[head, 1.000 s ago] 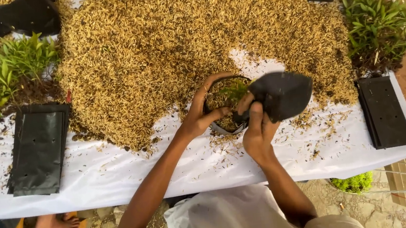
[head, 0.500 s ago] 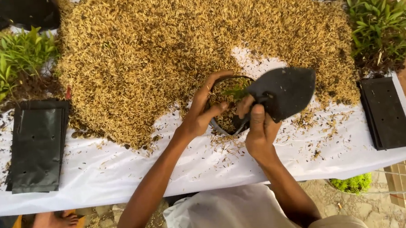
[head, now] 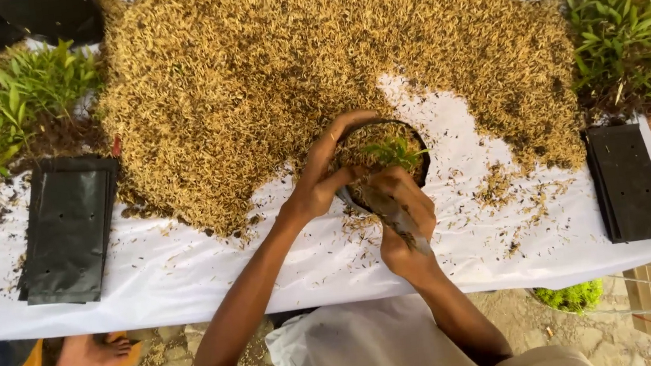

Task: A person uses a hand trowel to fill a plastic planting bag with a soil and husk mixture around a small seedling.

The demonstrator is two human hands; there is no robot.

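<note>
Both hands closed their grip on a round black grow bag (head: 420, 172) at the near edge of the husk heap (head: 315, 72) on the white-covered desk (head: 191, 275); the left hand (head: 321, 179) curled over its rim, the right hand (head: 404, 219) pressed against its near wall. Inside, husks surrounded a small green seedling (head: 396, 151); flat black bags (head: 67, 228) lay stacked at the left.

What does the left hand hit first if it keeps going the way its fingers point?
The left hand already cups the near-left rim of the black grow bag, fingers pointing up-right. Going on, it would likely push into the bag's husk filling and seedling, then the husk pile. Depth is unclear.
</note>
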